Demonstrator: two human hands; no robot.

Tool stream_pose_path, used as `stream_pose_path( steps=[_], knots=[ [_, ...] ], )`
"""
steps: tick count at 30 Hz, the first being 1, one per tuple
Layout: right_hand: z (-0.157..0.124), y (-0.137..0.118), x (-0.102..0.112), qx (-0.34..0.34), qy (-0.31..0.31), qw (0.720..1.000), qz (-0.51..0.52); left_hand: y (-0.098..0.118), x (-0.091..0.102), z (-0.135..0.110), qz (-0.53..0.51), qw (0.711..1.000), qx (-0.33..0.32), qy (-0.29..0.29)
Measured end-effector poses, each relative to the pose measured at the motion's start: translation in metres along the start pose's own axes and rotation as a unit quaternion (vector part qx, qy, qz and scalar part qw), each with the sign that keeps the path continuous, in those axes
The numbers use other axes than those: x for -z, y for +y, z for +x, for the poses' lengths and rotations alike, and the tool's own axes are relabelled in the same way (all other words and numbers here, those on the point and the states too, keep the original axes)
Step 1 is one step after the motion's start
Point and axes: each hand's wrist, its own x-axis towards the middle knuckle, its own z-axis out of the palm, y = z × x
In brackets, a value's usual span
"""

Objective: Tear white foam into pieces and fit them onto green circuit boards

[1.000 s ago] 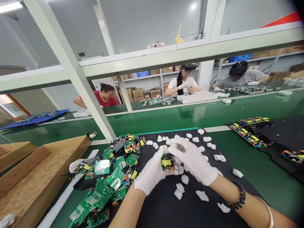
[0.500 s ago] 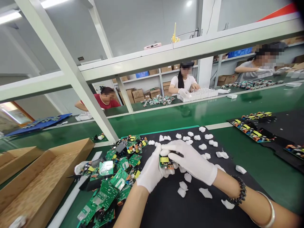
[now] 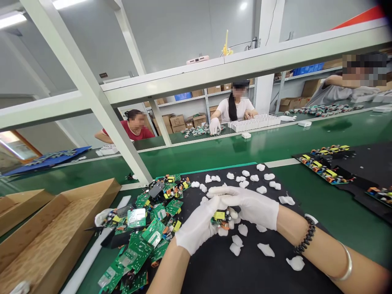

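Observation:
My left hand (image 3: pixel 197 224), in a white glove, is wrapped round a small circuit board (image 3: pixel 219 215) with a yellow-taped part and orange parts facing me. From the other side my right hand (image 3: pixel 259 207), also gloved, is closed over the board, its fingers meeting those of the left along the top. What lies under the fingertips is hidden. Soft-looking white lumps (image 3: pixel 266 249) are scattered on the black mat (image 3: pixel 226 271) around both hands. Left of my left hand lies a heap of green circuit boards (image 3: pixel 137 247).
Two cardboard trays (image 3: pixel 58 228) stand at the far left. More circuit boards (image 3: pixel 324 168) lie on a black sheet at right. A metal frame post (image 3: pixel 101 110) rises ahead, and several co-workers (image 3: pixel 234 107) sit beyond the green conveyor belt (image 3: pixel 275 139).
Both hands have shifted slightly right with the circuit board, and my right fingers have closed over its top, where a white lump showed before. Across the belt, a co-worker's gloved hand moved left to a pile.

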Motion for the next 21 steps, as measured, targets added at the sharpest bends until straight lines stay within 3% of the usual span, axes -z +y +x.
stream_pose_path(
  steps=[3, 6, 11, 21],
  knots=[
    [0.001, 0.001, 0.000, -0.013, -0.022, 0.999, 0.041, -0.004, 0.002, 0.002, 0.033, 0.999, -0.024, 0.025],
    [-0.001, -0.002, -0.008, -0.012, -0.045, 0.994, 0.095, -0.007, 0.002, 0.006, 0.077, 0.992, -0.053, 0.086],
    [-0.005, 0.002, -0.021, -0.013, -0.072, 0.971, 0.229, -0.006, -0.002, 0.008, 0.080, 0.981, -0.039, 0.172],
    [-0.002, -0.002, -0.021, -0.005, -0.064, 0.992, 0.109, -0.012, -0.009, 0.002, 0.185, 0.963, -0.112, 0.160]
  ],
)
